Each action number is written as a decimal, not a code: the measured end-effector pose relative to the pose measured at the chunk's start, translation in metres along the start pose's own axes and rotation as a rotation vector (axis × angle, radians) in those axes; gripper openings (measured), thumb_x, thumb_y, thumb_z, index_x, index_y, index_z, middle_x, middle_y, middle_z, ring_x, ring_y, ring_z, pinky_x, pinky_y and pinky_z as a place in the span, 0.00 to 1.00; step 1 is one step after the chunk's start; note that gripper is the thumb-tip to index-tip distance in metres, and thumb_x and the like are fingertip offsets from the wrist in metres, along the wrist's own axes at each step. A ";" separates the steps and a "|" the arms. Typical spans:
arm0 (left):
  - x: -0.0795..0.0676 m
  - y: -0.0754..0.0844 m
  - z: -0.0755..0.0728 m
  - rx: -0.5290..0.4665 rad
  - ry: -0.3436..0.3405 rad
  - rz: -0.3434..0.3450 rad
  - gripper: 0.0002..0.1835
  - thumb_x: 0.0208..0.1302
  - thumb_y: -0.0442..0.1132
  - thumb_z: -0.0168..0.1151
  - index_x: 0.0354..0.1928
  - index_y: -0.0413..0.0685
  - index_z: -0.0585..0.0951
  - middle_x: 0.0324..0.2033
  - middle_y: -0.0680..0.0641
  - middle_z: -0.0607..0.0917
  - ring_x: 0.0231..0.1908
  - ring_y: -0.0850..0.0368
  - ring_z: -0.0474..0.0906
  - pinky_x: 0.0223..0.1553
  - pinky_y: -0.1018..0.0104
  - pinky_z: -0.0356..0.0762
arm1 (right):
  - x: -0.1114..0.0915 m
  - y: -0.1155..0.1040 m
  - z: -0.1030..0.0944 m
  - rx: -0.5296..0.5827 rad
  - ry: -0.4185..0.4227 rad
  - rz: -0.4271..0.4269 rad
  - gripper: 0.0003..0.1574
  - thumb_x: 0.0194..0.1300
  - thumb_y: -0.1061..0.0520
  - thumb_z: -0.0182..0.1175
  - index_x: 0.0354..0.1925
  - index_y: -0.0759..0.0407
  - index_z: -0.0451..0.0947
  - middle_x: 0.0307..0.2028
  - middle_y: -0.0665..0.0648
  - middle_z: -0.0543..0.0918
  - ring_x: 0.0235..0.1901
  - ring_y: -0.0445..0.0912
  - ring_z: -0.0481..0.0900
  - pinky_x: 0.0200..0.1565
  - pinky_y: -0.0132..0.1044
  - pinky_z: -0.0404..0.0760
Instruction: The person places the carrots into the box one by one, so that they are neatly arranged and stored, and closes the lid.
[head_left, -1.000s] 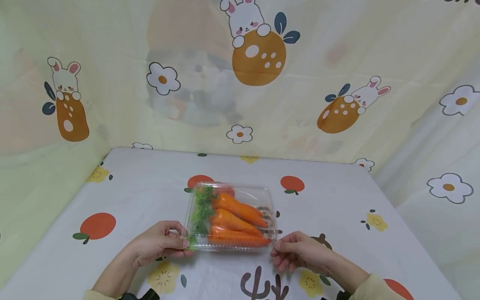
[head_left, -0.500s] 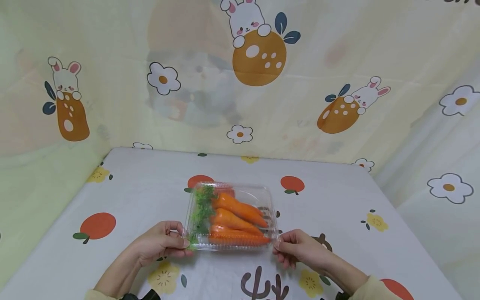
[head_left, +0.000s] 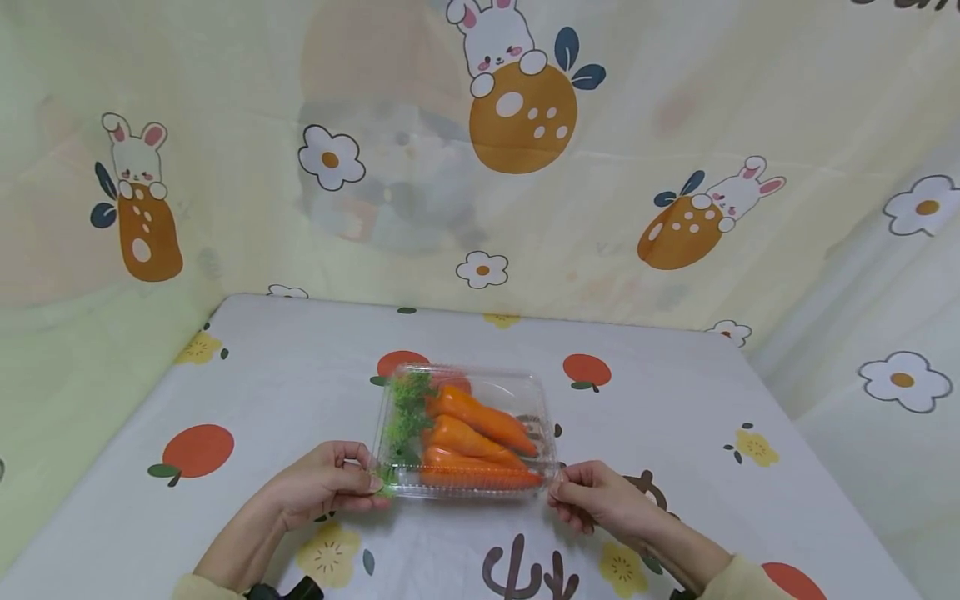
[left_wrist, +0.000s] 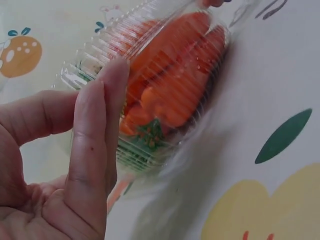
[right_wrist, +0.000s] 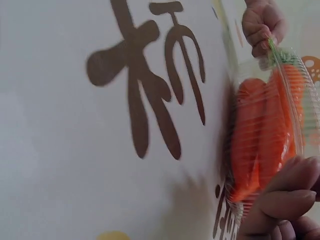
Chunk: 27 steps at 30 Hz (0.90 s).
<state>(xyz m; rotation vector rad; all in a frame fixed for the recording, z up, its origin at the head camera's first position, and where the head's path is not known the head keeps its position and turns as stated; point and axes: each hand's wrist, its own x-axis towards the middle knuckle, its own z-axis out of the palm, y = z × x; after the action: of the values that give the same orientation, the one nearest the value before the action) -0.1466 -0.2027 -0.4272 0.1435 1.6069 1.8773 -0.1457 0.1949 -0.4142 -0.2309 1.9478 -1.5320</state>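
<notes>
A clear plastic clamshell box (head_left: 513,385) with ribbed sides lies lid up in the middle of the table, in the head view. Through the lid show several orange carrots (head_left: 480,421), with their feathery green tops (head_left: 407,417) at the left end. My left hand (head_left: 330,479) pinches the box's near left corner between thumb and fingers. At the near right corner, my right hand (head_left: 600,502) pinches the rim the same way. Close up in the left wrist view, the fingers (left_wrist: 90,145) cover part of the box's corner. Fingers (right_wrist: 285,197) overlap the carrot tips in the right wrist view.
A white cloth (head_left: 300,375) printed with fruit, flowers and brown shapes covers the table. Behind the table hangs a pale yellow curtain (head_left: 420,217) with rabbit prints, and a curtain closes each side too.
My right hand has shifted slightly up and right along the box's near right corner. The left hand keeps its grip, and the box stays about where it was.
</notes>
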 end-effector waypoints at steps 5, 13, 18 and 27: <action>0.000 0.002 0.000 0.002 -0.005 -0.017 0.06 0.66 0.29 0.61 0.39 0.44 0.74 0.29 0.51 0.88 0.36 0.61 0.91 0.36 0.75 0.86 | -0.001 -0.002 0.001 0.007 0.030 0.052 0.16 0.74 0.56 0.52 0.35 0.65 0.80 0.22 0.47 0.78 0.21 0.37 0.71 0.24 0.26 0.71; -0.001 0.008 -0.001 0.069 -0.035 -0.049 0.05 0.70 0.34 0.63 0.42 0.42 0.76 0.30 0.51 0.91 0.33 0.62 0.90 0.34 0.75 0.86 | -0.002 -0.002 -0.004 -0.017 0.005 0.045 0.22 0.76 0.53 0.52 0.41 0.72 0.80 0.25 0.48 0.81 0.23 0.38 0.74 0.27 0.27 0.75; -0.003 0.012 -0.004 0.163 -0.045 -0.065 0.07 0.72 0.39 0.62 0.40 0.41 0.81 0.31 0.51 0.90 0.31 0.64 0.88 0.34 0.74 0.86 | -0.001 -0.001 -0.006 -0.020 0.020 0.039 0.22 0.78 0.51 0.52 0.42 0.71 0.79 0.27 0.49 0.82 0.25 0.40 0.76 0.28 0.29 0.77; 0.002 0.020 -0.007 0.275 0.026 -0.027 0.13 0.76 0.40 0.58 0.48 0.35 0.80 0.33 0.51 0.86 0.35 0.59 0.84 0.40 0.68 0.86 | 0.008 -0.006 -0.009 -0.009 0.130 0.023 0.18 0.81 0.52 0.47 0.39 0.62 0.76 0.26 0.49 0.78 0.24 0.40 0.74 0.27 0.29 0.75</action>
<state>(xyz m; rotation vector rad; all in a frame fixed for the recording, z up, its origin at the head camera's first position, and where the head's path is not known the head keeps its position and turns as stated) -0.1593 -0.2085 -0.4108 0.2145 1.8698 1.6373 -0.1585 0.1965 -0.4105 -0.1151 2.0509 -1.5574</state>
